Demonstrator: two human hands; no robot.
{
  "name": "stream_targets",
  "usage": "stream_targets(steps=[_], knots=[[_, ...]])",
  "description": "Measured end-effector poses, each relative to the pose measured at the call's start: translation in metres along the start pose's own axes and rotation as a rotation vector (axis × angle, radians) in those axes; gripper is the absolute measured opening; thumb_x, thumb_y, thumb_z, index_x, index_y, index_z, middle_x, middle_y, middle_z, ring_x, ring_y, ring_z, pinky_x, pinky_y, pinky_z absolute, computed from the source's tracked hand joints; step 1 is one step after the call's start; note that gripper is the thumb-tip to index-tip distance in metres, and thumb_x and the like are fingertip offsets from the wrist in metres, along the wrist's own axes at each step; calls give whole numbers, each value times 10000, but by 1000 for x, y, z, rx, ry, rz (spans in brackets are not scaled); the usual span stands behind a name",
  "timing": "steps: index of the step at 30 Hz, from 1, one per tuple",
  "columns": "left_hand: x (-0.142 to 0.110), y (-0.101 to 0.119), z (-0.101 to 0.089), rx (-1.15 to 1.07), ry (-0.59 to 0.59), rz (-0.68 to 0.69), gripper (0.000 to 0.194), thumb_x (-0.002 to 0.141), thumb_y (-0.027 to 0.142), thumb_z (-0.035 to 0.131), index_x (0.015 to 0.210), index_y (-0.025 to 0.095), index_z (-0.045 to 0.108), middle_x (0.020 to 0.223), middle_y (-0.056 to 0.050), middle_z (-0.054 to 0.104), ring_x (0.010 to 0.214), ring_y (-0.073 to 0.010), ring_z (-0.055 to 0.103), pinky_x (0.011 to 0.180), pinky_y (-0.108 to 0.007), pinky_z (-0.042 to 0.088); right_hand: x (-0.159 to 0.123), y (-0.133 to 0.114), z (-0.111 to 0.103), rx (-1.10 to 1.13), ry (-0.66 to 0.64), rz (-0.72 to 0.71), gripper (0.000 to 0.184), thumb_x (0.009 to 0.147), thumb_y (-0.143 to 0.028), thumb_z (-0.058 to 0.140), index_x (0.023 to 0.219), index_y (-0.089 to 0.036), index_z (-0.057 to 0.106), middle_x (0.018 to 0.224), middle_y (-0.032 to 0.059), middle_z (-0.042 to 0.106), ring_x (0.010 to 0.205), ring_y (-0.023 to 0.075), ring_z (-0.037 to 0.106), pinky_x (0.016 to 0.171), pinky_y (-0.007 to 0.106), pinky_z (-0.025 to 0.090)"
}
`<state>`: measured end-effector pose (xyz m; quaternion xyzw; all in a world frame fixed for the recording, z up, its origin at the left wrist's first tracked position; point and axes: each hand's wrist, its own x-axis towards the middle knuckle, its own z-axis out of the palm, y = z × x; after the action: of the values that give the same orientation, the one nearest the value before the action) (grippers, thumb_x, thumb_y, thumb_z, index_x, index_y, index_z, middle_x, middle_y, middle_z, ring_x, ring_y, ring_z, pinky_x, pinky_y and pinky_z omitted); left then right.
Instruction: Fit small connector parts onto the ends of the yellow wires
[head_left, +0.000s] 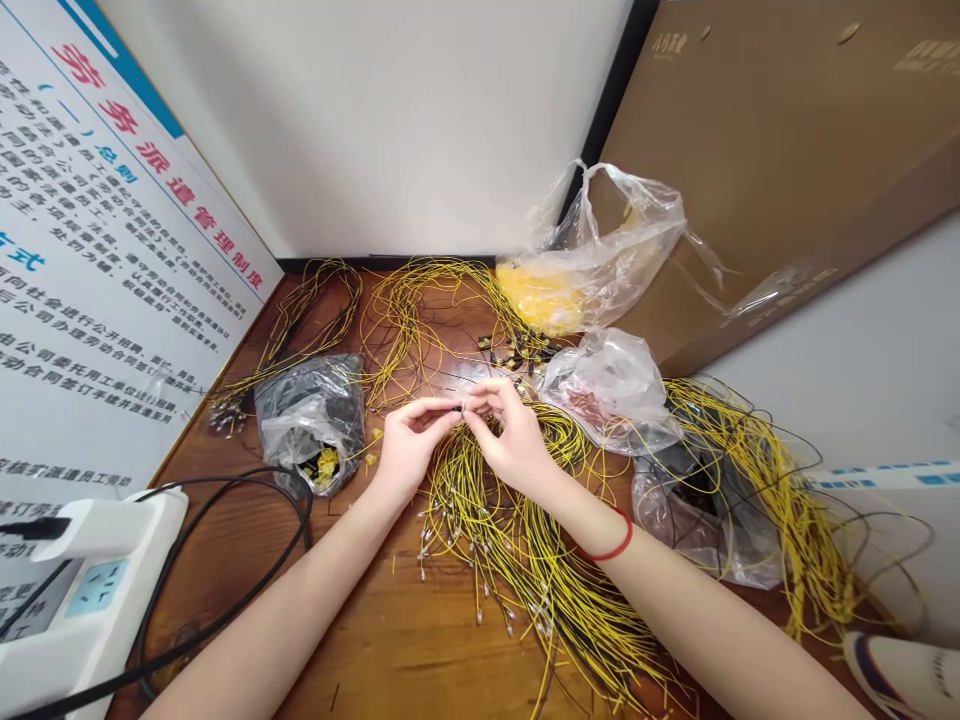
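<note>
My left hand pinches a small black part between thumb and fingertips. From the other side, my right hand is closed in a pinch that meets the left fingertips at this part. What the right fingers grip is too small to make out. Below both hands spreads a big bundle of yellow and black wires, many of them ending in small clear tips. Just beyond the fingers lies a heap of small black and yellow pieces.
Left stands an open plastic bag with yellow and black pieces, beside a looped black cable and white power strip. Bags of yellow pieces and reddish pieces sit right, near more wires. A wall closes the back.
</note>
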<state>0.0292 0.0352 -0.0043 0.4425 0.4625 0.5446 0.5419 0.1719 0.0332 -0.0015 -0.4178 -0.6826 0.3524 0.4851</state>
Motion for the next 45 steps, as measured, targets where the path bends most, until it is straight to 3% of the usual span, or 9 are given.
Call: stream_targets(steps=[12, 21, 29, 34, 38, 45], knots=[[0, -2, -1, 37, 19, 6, 272, 600, 337, 799, 785, 161, 705, 809, -55, 735, 781, -183, 675, 789, -342, 533, -2, -7, 1, -54, 119, 32, 139, 839, -199, 572, 954, -230, 500, 848, 23, 671, 790, 153, 670, 756, 327, 537], [-2, 2, 1, 55, 5, -14, 266, 593, 341, 806, 771, 160, 727, 807, -62, 743, 777, -191, 679, 797, -359, 538, -1, -5, 2, -27, 120, 31, 133, 824, -154, 581, 927, -219, 528, 820, 10, 680, 794, 142, 679, 749, 298, 534], [-2, 1, 1, 24, 48, -21, 277, 564, 347, 821, 741, 159, 722, 778, -55, 742, 746, -179, 675, 773, -337, 540, 1, -6, -1, 17, 88, 103, 80, 822, -239, 624, 861, -220, 556, 817, 13, 676, 756, 151, 661, 722, 321, 541], [0, -2, 0, 28, 74, 3, 259, 580, 324, 806, 763, 162, 721, 777, -48, 736, 733, -165, 664, 757, -315, 532, 1, -14, -6, -152, 86, -12, 89, 848, -263, 589, 917, -213, 566, 831, 27, 666, 751, 149, 639, 722, 318, 524], [1, -2, 0, 23, 78, 11, 264, 576, 326, 804, 766, 164, 720, 795, -52, 738, 757, -173, 670, 767, -321, 533, 0, -19, -12, -353, 42, -54, 42, 836, -245, 581, 853, -208, 590, 724, 11, 630, 669, 149, 580, 690, 324, 479], [0, 1, 0, 16, 46, 11, 235, 592, 297, 797, 770, 165, 720, 813, -56, 742, 790, -184, 680, 812, -348, 531, 1, -16, -13, -429, 10, -106, 116, 863, -188, 514, 764, -204, 573, 641, -4, 532, 616, 141, 494, 639, 300, 417]])
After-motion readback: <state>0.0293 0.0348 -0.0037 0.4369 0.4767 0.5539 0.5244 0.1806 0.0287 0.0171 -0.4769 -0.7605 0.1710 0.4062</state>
